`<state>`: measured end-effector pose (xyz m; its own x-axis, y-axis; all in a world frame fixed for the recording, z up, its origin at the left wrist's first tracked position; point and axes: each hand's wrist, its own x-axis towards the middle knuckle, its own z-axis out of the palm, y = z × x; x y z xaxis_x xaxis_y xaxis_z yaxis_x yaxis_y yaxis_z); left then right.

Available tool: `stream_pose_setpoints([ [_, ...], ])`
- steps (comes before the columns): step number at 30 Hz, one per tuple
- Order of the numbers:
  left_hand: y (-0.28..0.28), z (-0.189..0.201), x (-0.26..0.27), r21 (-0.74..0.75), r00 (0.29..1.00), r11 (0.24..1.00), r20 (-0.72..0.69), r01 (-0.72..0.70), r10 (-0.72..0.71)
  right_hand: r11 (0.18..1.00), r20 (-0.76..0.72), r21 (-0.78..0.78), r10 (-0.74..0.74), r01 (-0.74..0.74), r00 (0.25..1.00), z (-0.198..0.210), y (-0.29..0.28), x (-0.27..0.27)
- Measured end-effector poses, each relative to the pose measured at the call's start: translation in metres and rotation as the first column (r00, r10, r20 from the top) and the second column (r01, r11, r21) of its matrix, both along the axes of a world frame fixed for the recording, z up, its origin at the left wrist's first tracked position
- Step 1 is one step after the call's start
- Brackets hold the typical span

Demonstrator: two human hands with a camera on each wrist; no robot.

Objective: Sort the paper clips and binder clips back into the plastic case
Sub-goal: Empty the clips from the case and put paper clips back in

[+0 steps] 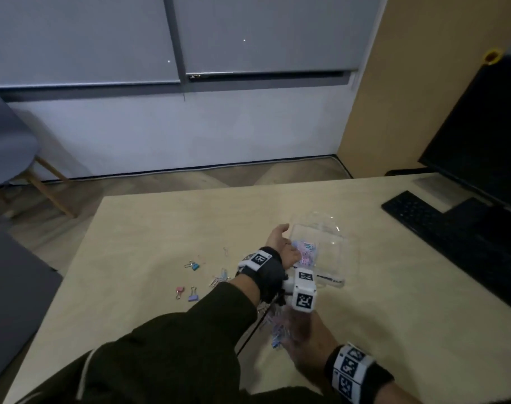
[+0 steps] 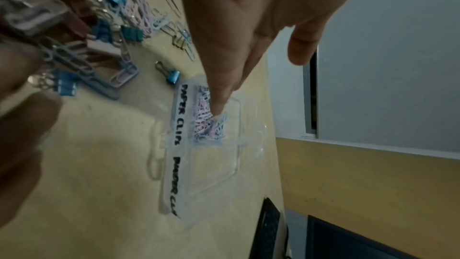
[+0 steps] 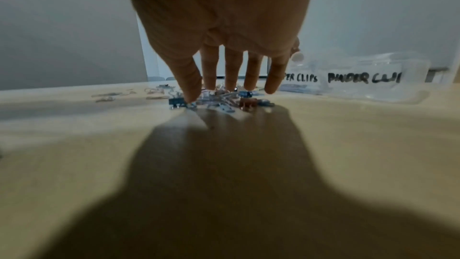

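A clear plastic case [image 1: 337, 252] lies open on the table, with a front strip marked PAPER CLIPS and BINDER CLIPS [image 3: 361, 78]. Pink and blue paper clips [image 2: 209, 127] fill its left compartment; the right one looks bare. My left hand [image 1: 286, 243] hovers over that left compartment, fingers [image 2: 219, 101] straight and pointing down into the clips. A mixed pile of paper clips and binder clips [image 3: 224, 99] lies on the table in front of the case. My right hand [image 1: 302, 336] reaches onto this pile, its straight fingers [image 3: 210, 70] touching the clips.
Loose binder clips lie left of the hands: a blue one [image 1: 195, 266], a pink one [image 1: 179, 291] and a purple one [image 1: 193, 297], with a few paper clips [image 1: 219, 278] nearby. A black keyboard [image 1: 417, 217] and monitor [image 1: 481, 135] stand at the right.
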<state>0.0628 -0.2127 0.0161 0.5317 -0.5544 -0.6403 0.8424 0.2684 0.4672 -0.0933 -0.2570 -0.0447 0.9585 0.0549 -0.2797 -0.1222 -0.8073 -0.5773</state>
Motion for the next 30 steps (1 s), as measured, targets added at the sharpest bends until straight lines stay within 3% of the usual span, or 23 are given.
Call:
stream_pose_setpoints([
  [3,0.002,-0.004,0.005,0.119,0.998,0.993,0.058,0.02,-0.027,0.999,0.01,-0.039,0.019,-0.019,1.0,-0.014,-0.007,0.002],
  [6,0.028,-0.007,0.009,0.282,0.964,0.951,0.188,0.13,-0.187,0.977,0.046,-0.17,0.14,-0.13,0.989,-0.019,-0.012,0.006],
  [10,0.082,-0.007,0.001,0.576,0.804,0.794,0.37,0.195,-0.465,0.981,0.13,-0.126,0.161,-0.145,0.978,-0.021,-0.009,0.016],
  [12,0.112,-0.014,-0.009,0.705,0.704,0.691,0.411,0.158,-0.58,0.988,0.085,-0.086,0.135,-0.127,0.987,-0.023,-0.005,0.022],
  [15,0.156,-0.026,-0.026,0.803,0.61,0.594,0.449,0.044,-0.653,0.988,0.095,-0.095,0.132,-0.123,0.987,-0.024,-0.002,0.028],
  [18,0.193,-0.039,-0.045,0.904,0.543,0.428,0.363,-0.007,-0.758,0.989,0.062,-0.109,0.112,-0.105,0.992,-0.024,0.001,0.031],
  [23,0.227,-0.052,-0.073,0.987,0.455,0.129,0.072,0.095,-0.887,1.0,0.029,-0.01,0.006,-0.006,1.0,-0.025,0.007,0.032],
  [26,0.228,-0.05,-0.085,0.984,0.47,0.147,0.082,0.102,-0.879,0.994,0.043,0.081,-0.078,0.075,0.996,-0.025,0.008,0.03],
  [30,0.214,-0.052,-0.102,0.987,0.435,0.148,0.104,0.067,-0.894,0.994,0.097,0.099,-0.055,0.045,0.994,-0.018,0.012,0.027],
])
